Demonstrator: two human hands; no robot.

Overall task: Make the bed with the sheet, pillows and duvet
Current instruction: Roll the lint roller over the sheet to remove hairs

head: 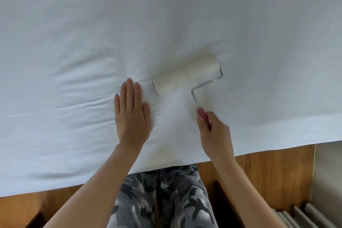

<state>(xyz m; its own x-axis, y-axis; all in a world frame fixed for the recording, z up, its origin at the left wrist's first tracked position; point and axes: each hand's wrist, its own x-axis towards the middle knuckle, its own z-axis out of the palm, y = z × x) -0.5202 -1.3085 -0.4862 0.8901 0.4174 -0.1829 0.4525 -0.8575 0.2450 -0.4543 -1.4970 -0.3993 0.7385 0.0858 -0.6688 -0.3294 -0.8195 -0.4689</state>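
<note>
Currently the sheet [74, 42] covers the bed, hanging over its near edge. Left hand [132, 114] lies flat, fingers straight, pressing it; right hand [215, 133] grasps the red handle of a roller [187, 77] resting on it. Risk: rolling could push cloth into creases if the pressing hand slips. No legible writing.

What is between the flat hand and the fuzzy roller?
Only bare white sheet, puckered a little, lies between the left hand and the roller; they do not touch, as the head view shows.
</note>
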